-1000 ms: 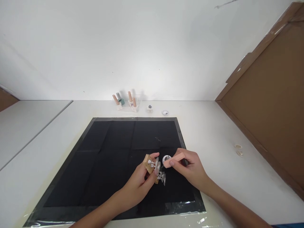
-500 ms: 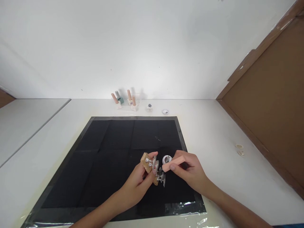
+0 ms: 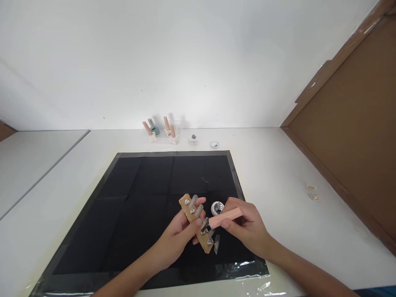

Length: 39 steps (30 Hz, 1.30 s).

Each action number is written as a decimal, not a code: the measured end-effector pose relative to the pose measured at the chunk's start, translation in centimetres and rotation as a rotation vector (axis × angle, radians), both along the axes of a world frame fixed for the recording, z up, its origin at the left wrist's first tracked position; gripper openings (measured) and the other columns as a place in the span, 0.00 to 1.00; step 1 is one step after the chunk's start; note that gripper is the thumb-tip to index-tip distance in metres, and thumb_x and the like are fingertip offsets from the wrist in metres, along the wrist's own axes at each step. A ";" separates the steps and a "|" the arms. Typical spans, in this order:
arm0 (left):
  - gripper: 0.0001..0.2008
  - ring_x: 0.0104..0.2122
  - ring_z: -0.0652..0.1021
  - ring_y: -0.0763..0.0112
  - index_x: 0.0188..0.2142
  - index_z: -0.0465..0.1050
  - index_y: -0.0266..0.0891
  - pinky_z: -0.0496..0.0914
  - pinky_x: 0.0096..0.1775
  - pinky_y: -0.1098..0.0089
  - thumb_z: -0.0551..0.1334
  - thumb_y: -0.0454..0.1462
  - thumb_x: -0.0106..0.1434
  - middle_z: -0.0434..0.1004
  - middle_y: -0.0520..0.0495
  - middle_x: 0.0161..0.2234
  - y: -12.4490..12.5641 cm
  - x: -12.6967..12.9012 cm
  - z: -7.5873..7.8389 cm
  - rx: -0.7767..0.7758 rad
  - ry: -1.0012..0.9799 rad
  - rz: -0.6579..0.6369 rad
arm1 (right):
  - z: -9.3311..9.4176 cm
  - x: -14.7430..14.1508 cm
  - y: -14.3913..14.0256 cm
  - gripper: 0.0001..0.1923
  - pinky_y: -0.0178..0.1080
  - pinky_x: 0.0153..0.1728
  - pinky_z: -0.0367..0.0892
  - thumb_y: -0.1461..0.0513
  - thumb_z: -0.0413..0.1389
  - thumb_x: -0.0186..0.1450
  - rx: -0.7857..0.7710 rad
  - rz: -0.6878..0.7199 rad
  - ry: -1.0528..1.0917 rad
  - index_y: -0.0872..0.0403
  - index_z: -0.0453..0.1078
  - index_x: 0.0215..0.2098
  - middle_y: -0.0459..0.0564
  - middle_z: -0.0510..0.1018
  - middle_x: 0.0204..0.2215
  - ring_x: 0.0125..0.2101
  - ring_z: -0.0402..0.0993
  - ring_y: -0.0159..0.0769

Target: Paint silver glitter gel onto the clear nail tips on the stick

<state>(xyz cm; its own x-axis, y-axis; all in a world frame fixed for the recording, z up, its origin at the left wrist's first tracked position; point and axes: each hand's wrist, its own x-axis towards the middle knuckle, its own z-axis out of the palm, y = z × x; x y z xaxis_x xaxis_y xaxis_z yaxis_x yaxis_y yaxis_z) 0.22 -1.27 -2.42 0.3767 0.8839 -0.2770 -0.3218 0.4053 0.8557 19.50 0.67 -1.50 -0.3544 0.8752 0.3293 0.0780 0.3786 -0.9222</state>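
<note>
My left hand is closed around a tan nail display stand, tilted, with several grey nail tips on silver posts. In my right hand is a nail polish brush, held by its peach cap handle. Its dark bristle end points left at a nail tip in the middle of the stand and seems to touch it. A small round jar with silvery contents shows just beyond my right fingers; whether they touch it I cannot tell.
A black mat with clear-taped edges lies under my hands. Behind it stand several nail polish bottles, a small uncapped bottle and a round white lid. Two small pale pieces lie at right, near a brown panel.
My left hand has turned the stand, so its front and the row of nail tips now face me more. The brush end has come down to the left, against a nail tip.
</note>
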 end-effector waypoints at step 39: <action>0.23 0.23 0.63 0.79 0.48 0.73 0.40 0.58 0.24 0.76 0.69 0.40 0.53 0.65 0.53 0.28 0.5 0.2 0.5 -0.385 -0.129 0.021 | 0.5 -0.1 0.0 0.05 0.32 0.20 0.57 0.63 0.57 0.63 -0.001 -0.090 -0.043 0.52 0.74 0.29 0.43 0.68 0.22 0.21 0.62 0.28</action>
